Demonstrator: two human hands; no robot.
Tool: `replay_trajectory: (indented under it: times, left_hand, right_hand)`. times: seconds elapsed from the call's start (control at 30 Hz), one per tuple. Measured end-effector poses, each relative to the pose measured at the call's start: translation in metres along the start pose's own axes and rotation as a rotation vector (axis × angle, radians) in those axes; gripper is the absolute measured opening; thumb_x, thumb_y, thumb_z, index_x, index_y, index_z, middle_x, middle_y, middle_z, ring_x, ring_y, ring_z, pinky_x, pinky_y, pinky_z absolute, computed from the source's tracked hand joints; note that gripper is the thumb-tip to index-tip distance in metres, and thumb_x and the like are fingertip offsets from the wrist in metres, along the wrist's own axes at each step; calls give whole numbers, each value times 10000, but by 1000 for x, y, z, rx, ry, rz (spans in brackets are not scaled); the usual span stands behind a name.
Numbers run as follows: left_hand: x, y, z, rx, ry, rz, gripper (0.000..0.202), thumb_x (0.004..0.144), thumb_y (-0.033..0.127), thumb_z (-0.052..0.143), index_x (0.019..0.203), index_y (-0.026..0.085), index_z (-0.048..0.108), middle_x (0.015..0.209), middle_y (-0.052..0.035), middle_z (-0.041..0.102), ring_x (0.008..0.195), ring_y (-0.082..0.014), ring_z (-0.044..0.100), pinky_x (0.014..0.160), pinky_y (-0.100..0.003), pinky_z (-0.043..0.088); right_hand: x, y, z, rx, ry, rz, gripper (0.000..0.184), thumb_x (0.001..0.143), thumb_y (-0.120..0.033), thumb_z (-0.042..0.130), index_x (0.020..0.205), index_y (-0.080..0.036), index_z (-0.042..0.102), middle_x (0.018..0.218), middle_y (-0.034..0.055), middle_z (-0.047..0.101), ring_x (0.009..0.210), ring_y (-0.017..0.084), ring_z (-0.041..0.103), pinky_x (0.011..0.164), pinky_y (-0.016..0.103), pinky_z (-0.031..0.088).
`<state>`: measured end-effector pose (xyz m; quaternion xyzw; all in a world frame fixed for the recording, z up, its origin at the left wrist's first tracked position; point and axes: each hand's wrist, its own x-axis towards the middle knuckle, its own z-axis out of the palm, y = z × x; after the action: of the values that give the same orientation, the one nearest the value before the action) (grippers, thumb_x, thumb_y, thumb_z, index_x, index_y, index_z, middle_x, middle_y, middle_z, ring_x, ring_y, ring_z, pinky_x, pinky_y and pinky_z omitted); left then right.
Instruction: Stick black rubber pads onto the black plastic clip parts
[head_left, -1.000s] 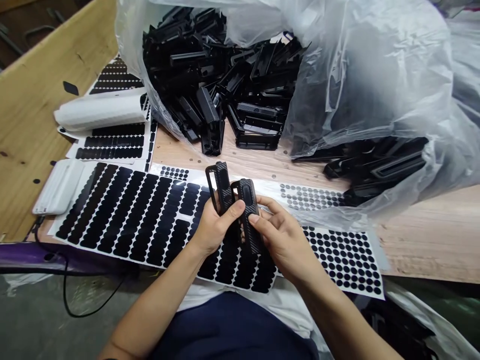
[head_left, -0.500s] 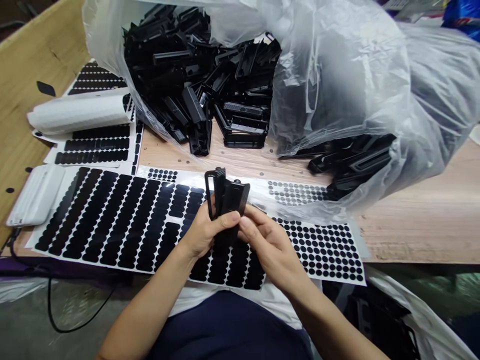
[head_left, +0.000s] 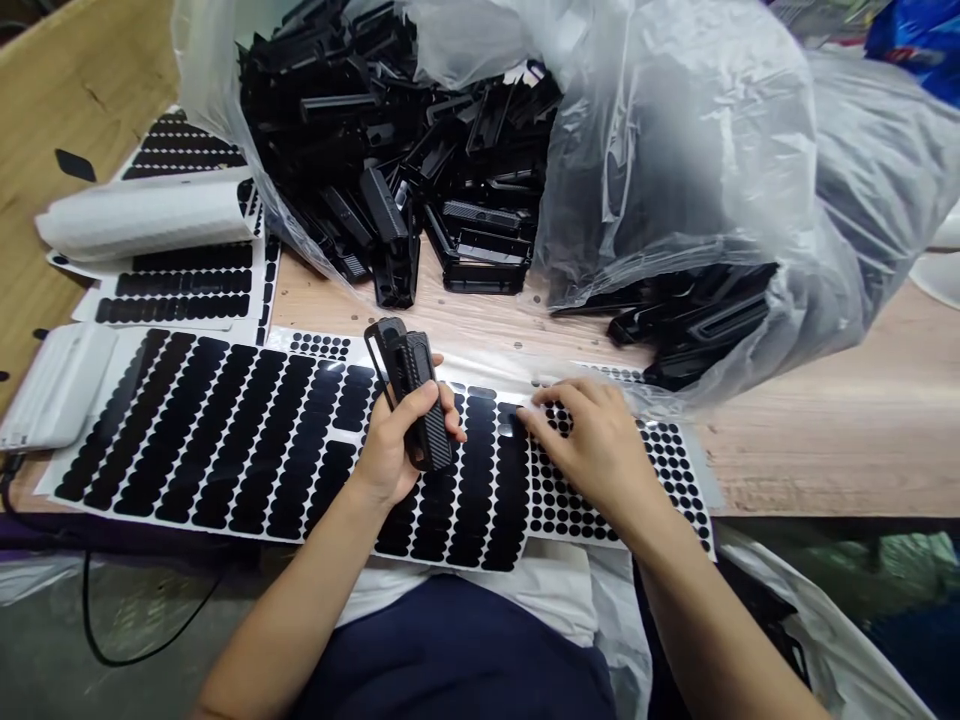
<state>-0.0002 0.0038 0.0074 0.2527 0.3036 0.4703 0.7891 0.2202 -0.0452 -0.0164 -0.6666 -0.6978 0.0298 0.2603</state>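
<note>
My left hand (head_left: pixel 390 445) is closed round black plastic parts. One is a textured piece (head_left: pixel 429 415) with a carbon-like weave; beside it an open frame-shaped piece (head_left: pixel 384 345) sticks up. To the right, my right hand (head_left: pixel 589 440) is bent over the sticker sheets, thumb and index finger close together at the top right corner of the sheet of black oval stickers (head_left: pixel 255 440). Whether a sticker is between those fingertips is too small to tell. Under this hand lies a sheet of round black dot stickers (head_left: pixel 574 510).
A clear plastic bag (head_left: pixel 675 150) spills many black plastic parts (head_left: pixel 480 240) across the back of the table. At left are a rolled sticker sheet (head_left: pixel 150 220), a white device (head_left: pixel 56 385) with a cable, and a wooden board (head_left: pixel 90 60).
My right hand has left the black parts and moved right onto the sticker sheets. My left hand has shifted slightly left and turned the parts, so the textured face shows.
</note>
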Motion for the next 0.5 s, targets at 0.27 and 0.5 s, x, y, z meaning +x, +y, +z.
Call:
replay_trajectory:
  times: [0.27,0.5]
  left_hand:
    - [-4,7,12,875,-15,150,226,770,355,795,908,183,745,942,-98,750,947,-289,684,923,-397,516]
    - [46,37,31,1683,-509,-54,404,637,474,826,886,163,762,1061,-125,737,1093,-332,653,971,-394,505]
  right_hand:
    - [0,-14,16,-25,-31,-13,287,951,-414,667,1102,-171,643,1061,142,657,958,330,582,846,491,507]
    - [-4,19,29,52,3,-131,372,988,-516,507,1113,-196,651,1072,150,688,977,342,641,871,499,515]
